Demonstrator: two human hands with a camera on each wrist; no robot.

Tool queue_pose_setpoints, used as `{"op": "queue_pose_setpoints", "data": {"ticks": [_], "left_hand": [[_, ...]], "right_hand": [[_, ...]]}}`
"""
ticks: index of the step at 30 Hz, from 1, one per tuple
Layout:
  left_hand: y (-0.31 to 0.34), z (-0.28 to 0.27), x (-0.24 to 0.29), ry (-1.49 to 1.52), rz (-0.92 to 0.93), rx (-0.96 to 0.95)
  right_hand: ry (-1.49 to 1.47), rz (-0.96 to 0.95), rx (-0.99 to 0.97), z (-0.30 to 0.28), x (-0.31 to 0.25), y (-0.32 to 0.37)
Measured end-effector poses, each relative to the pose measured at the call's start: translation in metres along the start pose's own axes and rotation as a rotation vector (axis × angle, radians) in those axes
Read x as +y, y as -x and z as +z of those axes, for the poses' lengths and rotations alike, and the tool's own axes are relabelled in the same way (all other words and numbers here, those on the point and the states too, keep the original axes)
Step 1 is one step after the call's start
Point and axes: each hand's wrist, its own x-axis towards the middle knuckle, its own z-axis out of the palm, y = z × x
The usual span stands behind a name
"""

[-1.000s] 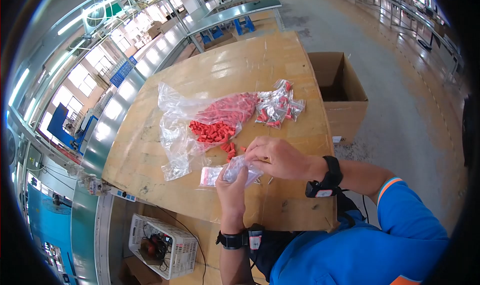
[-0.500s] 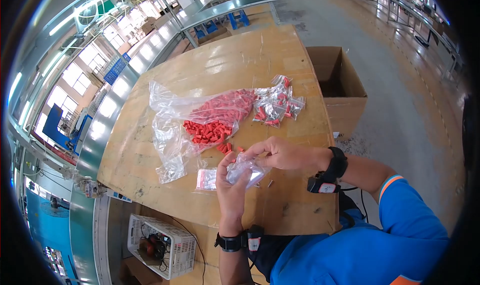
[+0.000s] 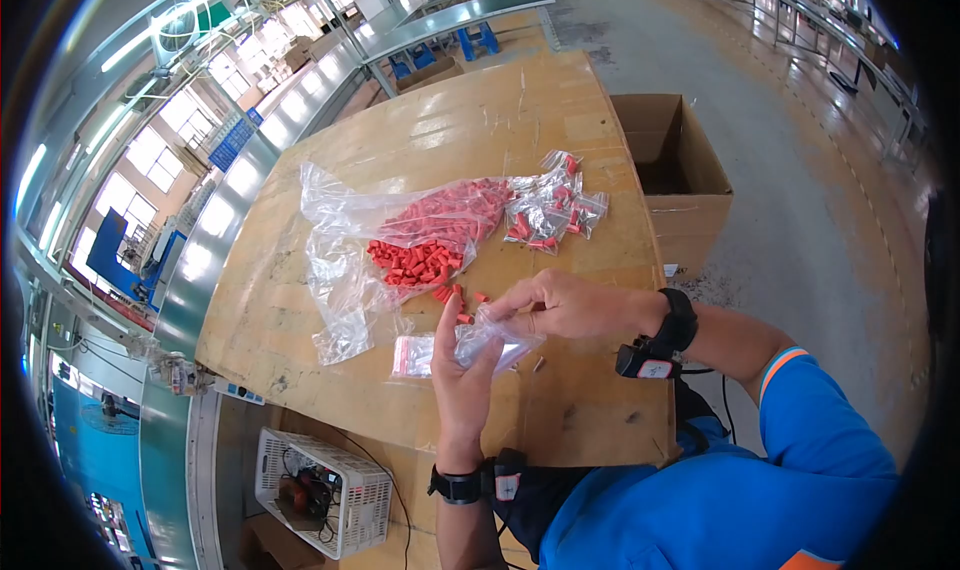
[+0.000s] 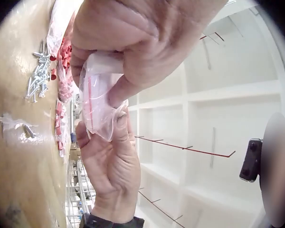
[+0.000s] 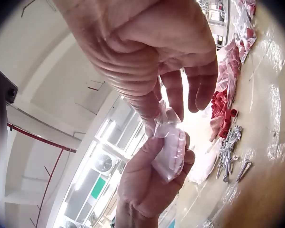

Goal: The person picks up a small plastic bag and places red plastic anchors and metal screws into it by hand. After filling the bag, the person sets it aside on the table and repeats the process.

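A small clear zip bag with a pink line along its mouth is held between both hands. My left hand grips it between thumb and fingers, index finger pointing up in the head view. With thumb and fingertips my right hand pinches the opposite side of the film. Below them lies a flat stack of clear bags with pink stripes. Just beyond, loose red plastic plugs spill from a large clear bag. Silver screws lie in a pile on the table near the plugs.
Several small filled bags with red plugs lie at the table's right side. An open cardboard box stands beyond the right edge. A white plastic crate with cables sits below, at the lower left.
The right hand has shifted slightly along the small bag and now pinches its side. The left index finger has straightened upward. The head view has tilted a little.
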Motion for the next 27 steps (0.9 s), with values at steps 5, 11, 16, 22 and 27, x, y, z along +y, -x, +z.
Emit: {"op": "queue_pose_setpoints", "data": {"ticks": [5,11,16,22,27], "left_hand": [[0.002,-0.001,-0.001,-0.043,0.012,0.002],[0.007,0.004,0.006,-0.033,0.010,-0.025],[0.010,0.004,0.002,-0.152,0.129,-0.005],[0.015,0.015,0.016,0.003,-0.013,-0.032],[0.011,0.011,0.008,0.019,0.011,0.083]], "right_hand": [[0.068,0.005,-0.057,-0.002,-0.015,0.004],[-0.046,0.014,-0.059,0.000,-0.021,0.008],[0.083,0.001,-0.088,-0.003,-0.025,0.009],[0.140,-0.060,-0.051,0.001,-0.017,0.009],[0.004,0.011,0.013,0.006,-0.014,0.009]]}}
